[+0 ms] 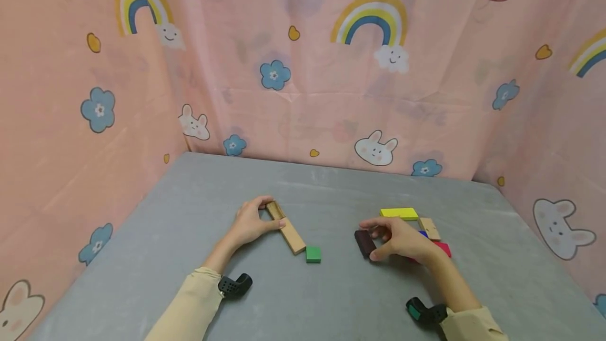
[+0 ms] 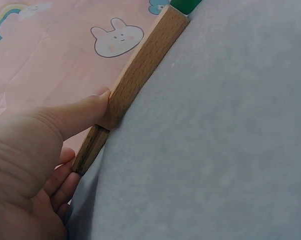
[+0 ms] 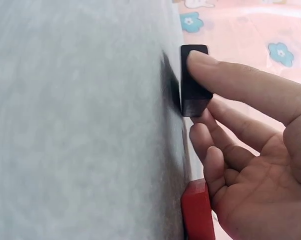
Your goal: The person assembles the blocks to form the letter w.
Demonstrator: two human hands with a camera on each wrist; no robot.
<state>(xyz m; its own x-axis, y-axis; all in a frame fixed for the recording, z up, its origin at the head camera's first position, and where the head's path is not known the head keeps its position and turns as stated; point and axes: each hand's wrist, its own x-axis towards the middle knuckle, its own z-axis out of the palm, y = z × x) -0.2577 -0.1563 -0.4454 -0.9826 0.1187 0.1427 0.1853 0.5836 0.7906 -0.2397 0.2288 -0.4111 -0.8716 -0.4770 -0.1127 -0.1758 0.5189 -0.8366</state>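
At the middle left of the table, my left hand (image 1: pixel 248 225) holds a brown wooden block (image 1: pixel 275 209) and the longer light wooden block (image 1: pixel 293 237) that continues it end to end. In the left wrist view the thumb lies along the light block (image 2: pixel 138 75), and the fingers curl at the far end of the brown one (image 2: pixel 90 150). A small green block (image 1: pixel 313 254) sits at the light block's near end. To the right, my right hand (image 1: pixel 404 238) pinches a dark, nearly black block (image 1: pixel 365 244) between thumb and fingers, tilted close over the table.
Beside and partly behind the right hand lie a yellow block (image 1: pixel 399 213), a small light wooden block (image 1: pixel 430 229), a blue block (image 1: pixel 423 233) and a red block (image 1: pixel 443 248). Pink patterned cloth (image 1: pixel 303 109) hangs around the grey table (image 1: pixel 265 309).
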